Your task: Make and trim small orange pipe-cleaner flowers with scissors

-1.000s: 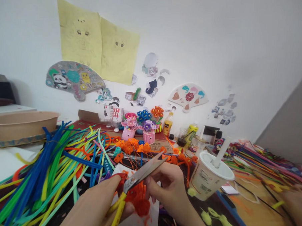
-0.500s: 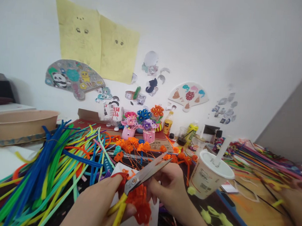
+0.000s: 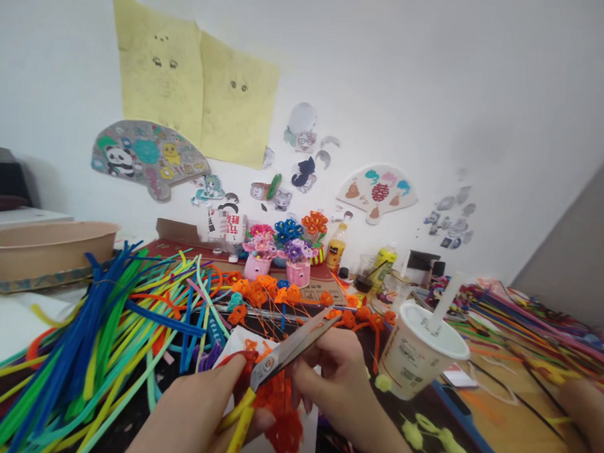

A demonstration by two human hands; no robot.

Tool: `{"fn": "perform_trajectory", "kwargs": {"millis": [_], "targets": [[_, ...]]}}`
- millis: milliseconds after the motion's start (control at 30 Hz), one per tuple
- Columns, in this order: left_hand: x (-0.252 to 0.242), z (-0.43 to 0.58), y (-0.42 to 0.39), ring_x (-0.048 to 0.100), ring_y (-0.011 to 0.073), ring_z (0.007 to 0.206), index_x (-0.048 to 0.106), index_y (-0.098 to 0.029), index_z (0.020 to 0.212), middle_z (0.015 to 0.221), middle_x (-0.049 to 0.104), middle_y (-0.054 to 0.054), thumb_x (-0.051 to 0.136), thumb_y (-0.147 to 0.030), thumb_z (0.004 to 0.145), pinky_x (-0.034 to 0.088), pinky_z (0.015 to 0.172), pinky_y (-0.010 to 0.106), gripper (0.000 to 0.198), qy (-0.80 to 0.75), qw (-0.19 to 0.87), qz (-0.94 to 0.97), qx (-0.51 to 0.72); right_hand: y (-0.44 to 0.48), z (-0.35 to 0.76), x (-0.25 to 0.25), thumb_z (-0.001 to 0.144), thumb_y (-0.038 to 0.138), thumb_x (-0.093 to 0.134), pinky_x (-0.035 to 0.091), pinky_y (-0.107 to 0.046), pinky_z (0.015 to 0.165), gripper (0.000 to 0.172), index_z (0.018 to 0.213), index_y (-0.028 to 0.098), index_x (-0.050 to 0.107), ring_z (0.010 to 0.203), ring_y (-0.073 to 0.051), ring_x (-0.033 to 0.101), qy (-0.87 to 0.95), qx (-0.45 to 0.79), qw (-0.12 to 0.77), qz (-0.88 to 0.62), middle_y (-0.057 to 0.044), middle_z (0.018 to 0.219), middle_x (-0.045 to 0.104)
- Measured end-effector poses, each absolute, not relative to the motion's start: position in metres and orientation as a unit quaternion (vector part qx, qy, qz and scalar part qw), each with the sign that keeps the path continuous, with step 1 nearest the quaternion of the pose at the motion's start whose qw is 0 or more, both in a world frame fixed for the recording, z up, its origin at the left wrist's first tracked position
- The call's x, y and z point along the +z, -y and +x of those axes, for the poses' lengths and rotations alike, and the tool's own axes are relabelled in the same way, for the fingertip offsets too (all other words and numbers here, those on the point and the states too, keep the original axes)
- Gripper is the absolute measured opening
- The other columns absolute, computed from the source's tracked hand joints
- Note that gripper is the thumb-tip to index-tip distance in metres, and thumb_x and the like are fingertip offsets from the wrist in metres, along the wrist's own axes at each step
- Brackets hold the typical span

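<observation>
My left hand [image 3: 194,395] is closed around a pair of scissors [image 3: 282,359] with yellow handles, its blades pointing up and to the right. Between that hand and the pivot, a piece of red fuzzy stem [image 3: 242,365] shows. Just right of the blades, my right hand [image 3: 338,372] is closed, its fingertips pinched together partly behind the metal; whatever they hold is hidden. Below both hands lie red-orange fuzzy pieces [image 3: 283,433] on a white sheet [image 3: 306,447].
Bundled pipe cleaners [image 3: 76,350] spread across the left side. Orange fuzzy flowers [image 3: 259,290] and pink flower pots [image 3: 298,274] stand ahead. A lidded cup with a straw [image 3: 416,352] is close on the right. Another person's blurred hand [image 3: 587,406] is at the far right.
My right hand has shifted very slightly beside the blades. The scissors and my left hand stay almost in place. At the far right, the other person's hand has moved a little.
</observation>
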State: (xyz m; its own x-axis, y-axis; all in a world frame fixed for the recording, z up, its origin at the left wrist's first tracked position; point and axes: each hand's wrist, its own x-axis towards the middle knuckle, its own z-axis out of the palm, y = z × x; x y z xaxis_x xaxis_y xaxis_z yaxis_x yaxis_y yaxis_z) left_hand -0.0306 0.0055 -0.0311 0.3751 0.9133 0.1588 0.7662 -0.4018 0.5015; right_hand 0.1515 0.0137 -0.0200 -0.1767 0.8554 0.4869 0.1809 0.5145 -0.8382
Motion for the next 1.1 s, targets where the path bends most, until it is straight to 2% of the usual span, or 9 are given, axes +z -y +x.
{"fn": "perform_trajectory", "kwargs": {"millis": [233,433,733,900,1100], "targets": [[-0.032,-0.031,-0.003,0.068,0.0174,0.059,0.063,-0.023,0.080,0.066,0.072,0.000,0.052,-0.037,0.082,0.050,0.056,0.021,0.018,-0.492,0.216,0.804,0.252,-0.014,0.152,-0.021,0.064,0.005,0.049,0.037,-0.014,0.034,0.014,0.059,0.015,0.058,0.035,-0.006,0.048,0.700,0.319,0.521,-0.370,0.004,0.045,0.053],[-0.033,-0.030,-0.004,0.070,0.0179,0.062,0.062,-0.023,0.080,0.068,0.073,0.001,0.051,-0.037,0.084,0.051,0.058,0.021,0.019,-0.503,0.215,0.806,0.227,-0.015,0.151,-0.020,0.064,0.007,0.049,0.037,-0.014,0.034,0.013,0.057,0.016,0.055,0.038,-0.007,0.049,0.707,0.296,0.514,-0.386,0.004,0.046,0.050],[-0.046,-0.033,-0.009,0.069,0.0174,0.056,0.065,-0.023,0.081,0.065,0.072,0.001,0.051,-0.038,0.084,0.049,0.051,0.020,0.020,-0.483,0.192,0.814,0.257,-0.014,0.150,-0.019,0.064,0.010,0.048,0.033,-0.014,0.034,0.016,0.051,0.019,0.045,0.037,-0.006,0.043,0.714,0.266,0.521,-0.385,0.005,0.045,0.046],[-0.044,-0.033,-0.008,0.071,0.0186,0.062,0.064,-0.022,0.083,0.070,0.075,0.002,0.048,-0.038,0.086,0.051,0.056,0.021,0.022,-0.487,0.203,0.816,0.235,-0.016,0.150,-0.019,0.063,0.009,0.047,0.034,-0.015,0.037,0.015,0.052,0.019,0.047,0.039,-0.006,0.044,0.716,0.260,0.526,-0.378,0.005,0.045,0.047],[-0.048,-0.031,-0.010,0.070,0.0200,0.058,0.065,-0.022,0.088,0.069,0.075,0.003,0.043,-0.039,0.086,0.048,0.051,0.022,0.028,-0.493,0.178,0.826,0.207,-0.014,0.151,-0.020,0.064,0.010,0.048,0.033,-0.015,0.035,0.014,0.054,0.019,0.047,0.038,-0.007,0.046,0.712,0.285,0.516,-0.381,0.005,0.045,0.048]]}}
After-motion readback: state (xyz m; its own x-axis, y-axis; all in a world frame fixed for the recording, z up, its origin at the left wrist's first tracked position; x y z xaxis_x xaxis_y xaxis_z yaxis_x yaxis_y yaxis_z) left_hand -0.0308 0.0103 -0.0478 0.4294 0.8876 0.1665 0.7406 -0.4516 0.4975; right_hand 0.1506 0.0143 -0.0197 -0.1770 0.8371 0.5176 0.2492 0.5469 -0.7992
